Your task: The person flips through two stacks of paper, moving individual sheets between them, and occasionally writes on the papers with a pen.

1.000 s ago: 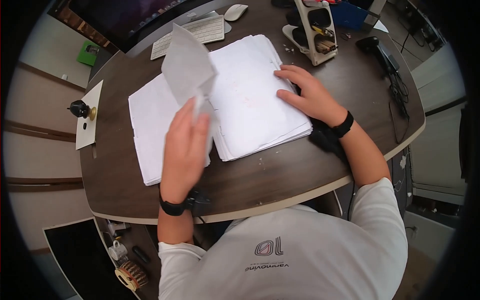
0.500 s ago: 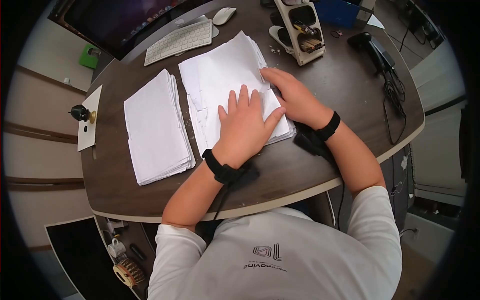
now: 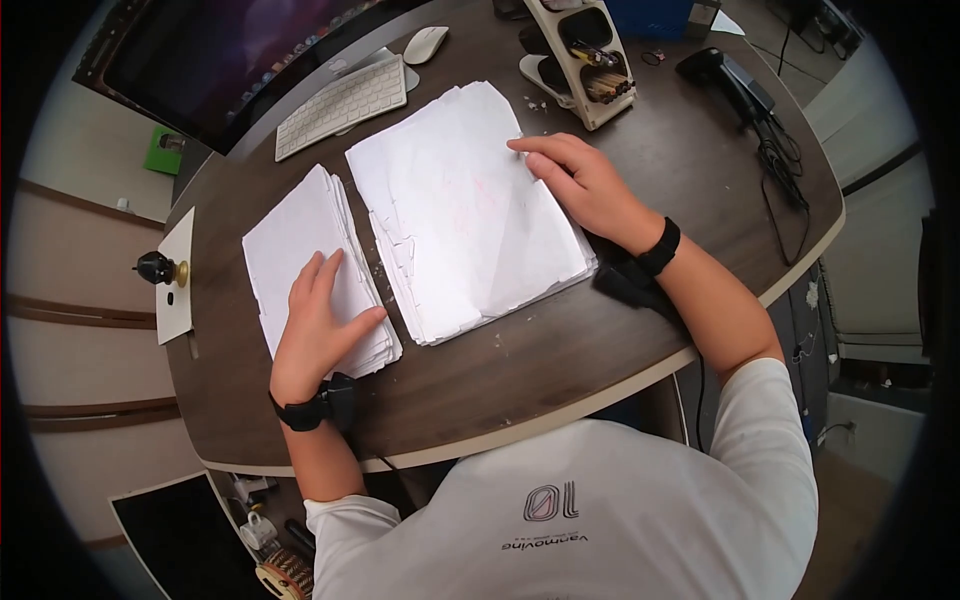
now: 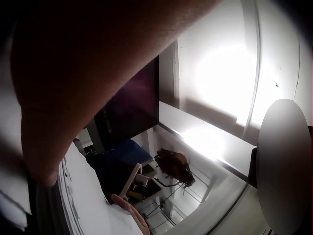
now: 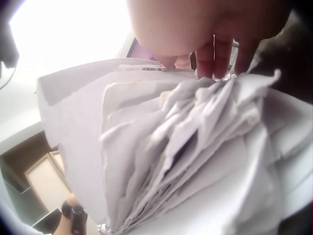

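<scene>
Two thick stacks of white paper with worn, uneven edges lie side by side in the head view. Over the narrower left stack (image 3: 300,240) is my left hand (image 3: 318,325), fingers extended and thumb spread toward the gap. My right hand (image 3: 588,190) rests along the right edge of the wider right stack (image 3: 460,220), index finger and thumb at the sheet edges. Close up in the right wrist view, the fingers (image 5: 221,56) reach behind crumpled, fanned paper edges (image 5: 186,122). In the left wrist view the left hand is dark beside the layered sheets (image 4: 73,196).
Beyond the stacks are a keyboard (image 3: 340,105), a mouse (image 3: 426,45) and a monitor (image 3: 220,70). A pen holder (image 3: 590,65) stands at the back right, with a corded black device (image 3: 735,85) beyond it. Small paper scraps (image 3: 536,104) dot the desk (image 3: 480,390).
My left hand carried a sheet over from the left, pressed it onto the right stack, then moved back over the left stack. My right hand stayed at the right stack's edge.
</scene>
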Demonstrator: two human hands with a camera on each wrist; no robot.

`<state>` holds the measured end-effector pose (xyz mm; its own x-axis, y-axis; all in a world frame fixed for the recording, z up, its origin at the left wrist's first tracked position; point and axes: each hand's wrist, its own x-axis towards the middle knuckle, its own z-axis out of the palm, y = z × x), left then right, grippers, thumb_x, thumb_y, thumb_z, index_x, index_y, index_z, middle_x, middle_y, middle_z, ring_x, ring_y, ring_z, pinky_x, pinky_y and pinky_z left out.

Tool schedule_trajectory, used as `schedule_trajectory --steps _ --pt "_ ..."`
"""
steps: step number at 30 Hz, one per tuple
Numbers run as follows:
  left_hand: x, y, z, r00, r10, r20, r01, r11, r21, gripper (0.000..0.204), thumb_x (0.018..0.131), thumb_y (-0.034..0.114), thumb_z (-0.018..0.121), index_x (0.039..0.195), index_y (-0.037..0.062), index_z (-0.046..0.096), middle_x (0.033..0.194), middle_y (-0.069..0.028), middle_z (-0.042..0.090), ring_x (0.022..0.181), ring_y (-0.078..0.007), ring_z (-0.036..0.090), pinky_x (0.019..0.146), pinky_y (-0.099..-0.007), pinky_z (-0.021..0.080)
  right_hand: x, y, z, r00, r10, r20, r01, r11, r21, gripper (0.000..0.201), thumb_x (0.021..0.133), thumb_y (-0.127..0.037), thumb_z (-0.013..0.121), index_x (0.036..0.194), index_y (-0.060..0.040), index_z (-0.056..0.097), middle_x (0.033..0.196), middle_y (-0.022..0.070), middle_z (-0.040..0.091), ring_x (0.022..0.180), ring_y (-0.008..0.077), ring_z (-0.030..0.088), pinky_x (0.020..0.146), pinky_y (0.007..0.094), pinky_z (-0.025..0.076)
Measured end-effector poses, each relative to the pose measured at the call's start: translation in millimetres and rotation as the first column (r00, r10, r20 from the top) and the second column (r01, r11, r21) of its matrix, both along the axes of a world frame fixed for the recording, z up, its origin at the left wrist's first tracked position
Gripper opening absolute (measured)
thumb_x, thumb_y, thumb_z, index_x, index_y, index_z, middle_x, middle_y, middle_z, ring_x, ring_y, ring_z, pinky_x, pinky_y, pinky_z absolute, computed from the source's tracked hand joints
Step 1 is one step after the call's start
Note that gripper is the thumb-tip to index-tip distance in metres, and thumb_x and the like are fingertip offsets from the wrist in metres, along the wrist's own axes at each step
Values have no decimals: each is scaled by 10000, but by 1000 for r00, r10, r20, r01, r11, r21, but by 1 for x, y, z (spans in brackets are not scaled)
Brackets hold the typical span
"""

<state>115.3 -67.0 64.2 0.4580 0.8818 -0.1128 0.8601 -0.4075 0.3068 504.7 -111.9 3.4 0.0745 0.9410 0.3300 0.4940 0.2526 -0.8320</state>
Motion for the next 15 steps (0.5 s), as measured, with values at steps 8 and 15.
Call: schedule_trajectory --steps 8,15 --pt "-6 1 -44 1000 -19 3 18 980 198 878 930 405 794 1623 19 421 1700 -301 335 1571 -506 304 1269 -555 290 5 -5 11 991 107 83 -110 993 40 339 1051 -145 625 1351 -22 722 1307 102 709 1238 219 627 1101 354 459" --pt "-4 -3 -54 993 37 109 -65 963 261 794 955 359 771 1574 -30 462 1647 -311 413 1526 -497 387 1249 -529 340 0 0 4 984 82 -159 -94 993 -72 628 1060 -203 651 1619 -8 444 1576 165 550 1467 252 501 1226 392 364"
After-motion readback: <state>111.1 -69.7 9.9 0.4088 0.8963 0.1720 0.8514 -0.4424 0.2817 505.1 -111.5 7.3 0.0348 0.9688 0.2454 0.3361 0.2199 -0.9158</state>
